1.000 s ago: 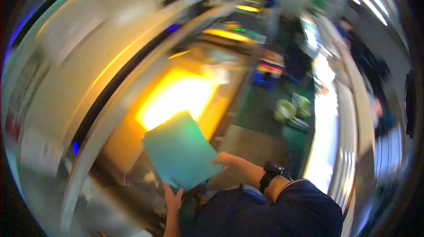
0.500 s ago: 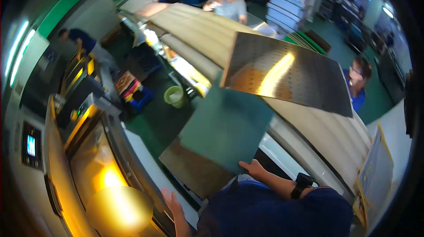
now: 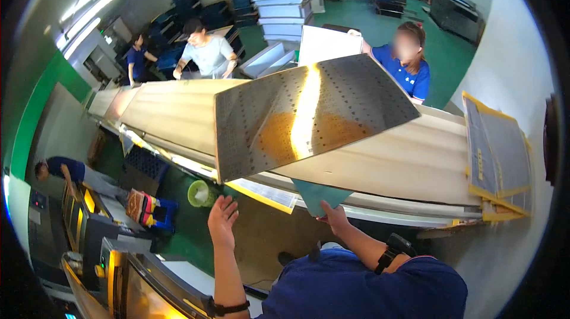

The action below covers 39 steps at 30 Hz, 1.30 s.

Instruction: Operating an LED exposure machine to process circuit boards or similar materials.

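My right hand (image 3: 333, 215) grips the near corner of a flat green sheet (image 3: 320, 193), thumb on top. Most of that sheet is hidden beneath a large shiny metal-looking panel (image 3: 261, 126) dotted with rows of small marks. This panel lies at an angle over a long beige-covered table (image 3: 404, 164), its near left corner reaching past the table's edge. My left hand (image 3: 222, 221) is raised just below that corner, fingers spread, with nothing in it.
Across the table a person in blue (image 3: 407, 69) holds a white board (image 3: 329, 46). A machine with amber-lit windows (image 3: 148, 295) stands at lower left, near a green bucket (image 3: 200, 194) and a blue stool (image 3: 167, 215). A yellow-edged framed screen (image 3: 496, 152) leans at the right.
My view has swung from the amber machine toward the table. The green sheet has gone from in front of me to mostly under the panel, still in my right hand. My left hand has risen.
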Each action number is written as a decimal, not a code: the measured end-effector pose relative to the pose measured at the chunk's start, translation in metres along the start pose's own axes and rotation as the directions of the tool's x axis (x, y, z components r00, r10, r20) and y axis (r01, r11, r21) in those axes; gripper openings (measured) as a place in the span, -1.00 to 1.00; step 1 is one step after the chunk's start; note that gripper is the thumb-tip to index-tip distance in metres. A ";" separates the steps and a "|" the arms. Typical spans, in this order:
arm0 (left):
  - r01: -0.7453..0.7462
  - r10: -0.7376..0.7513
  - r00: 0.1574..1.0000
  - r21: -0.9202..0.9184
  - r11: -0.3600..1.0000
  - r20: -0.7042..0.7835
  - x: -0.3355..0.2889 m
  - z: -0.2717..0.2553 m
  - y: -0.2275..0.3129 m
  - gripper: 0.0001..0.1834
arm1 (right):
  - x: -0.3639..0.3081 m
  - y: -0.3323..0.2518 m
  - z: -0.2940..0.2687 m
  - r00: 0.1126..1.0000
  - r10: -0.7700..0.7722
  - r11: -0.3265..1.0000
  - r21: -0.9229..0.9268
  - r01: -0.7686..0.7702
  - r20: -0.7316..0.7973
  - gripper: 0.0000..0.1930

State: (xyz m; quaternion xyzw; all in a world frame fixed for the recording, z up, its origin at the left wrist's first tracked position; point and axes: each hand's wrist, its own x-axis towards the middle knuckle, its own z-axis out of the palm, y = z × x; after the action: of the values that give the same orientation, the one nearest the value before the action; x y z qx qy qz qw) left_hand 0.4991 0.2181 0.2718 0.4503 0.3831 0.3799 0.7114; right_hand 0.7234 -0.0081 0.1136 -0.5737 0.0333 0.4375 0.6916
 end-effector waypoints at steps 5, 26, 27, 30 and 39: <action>0.096 -0.086 0.994 -0.159 0.983 0.068 0.066 0.041 0.026 -0.82 | -0.010 -0.002 -0.014 0.975 0.102 0.952 -0.302 -0.038 0.196 -0.56; -0.072 0.069 0.925 0.007 0.997 -0.375 -0.087 -0.128 0.031 -0.49 | -0.069 -0.014 0.055 0.595 0.274 0.479 -0.644 0.597 0.755 -0.59; -0.054 0.060 0.846 0.027 0.998 -0.530 -0.112 -0.186 0.003 -0.44 | -0.072 -0.019 0.061 0.544 0.317 0.489 -0.626 0.608 0.777 -0.60; -0.045 -0.100 0.681 -0.177 0.983 -0.726 -0.208 -0.272 -0.040 -0.33 | -0.064 -0.002 0.079 0.390 0.445 0.476 -0.582 0.660 0.806 -0.61; -0.690 -0.098 0.102 -0.141 0.710 -0.990 -0.446 -0.211 -0.130 -0.64 | -0.116 0.051 0.177 0.030 0.659 0.431 -0.410 0.804 0.751 -0.66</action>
State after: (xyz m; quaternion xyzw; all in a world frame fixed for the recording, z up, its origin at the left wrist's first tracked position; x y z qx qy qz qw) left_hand 0.1504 -0.1429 0.1776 -0.0742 0.4917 0.8164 0.2936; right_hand 0.5384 0.0700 0.1980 -0.3434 -0.7365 0.5761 0.0886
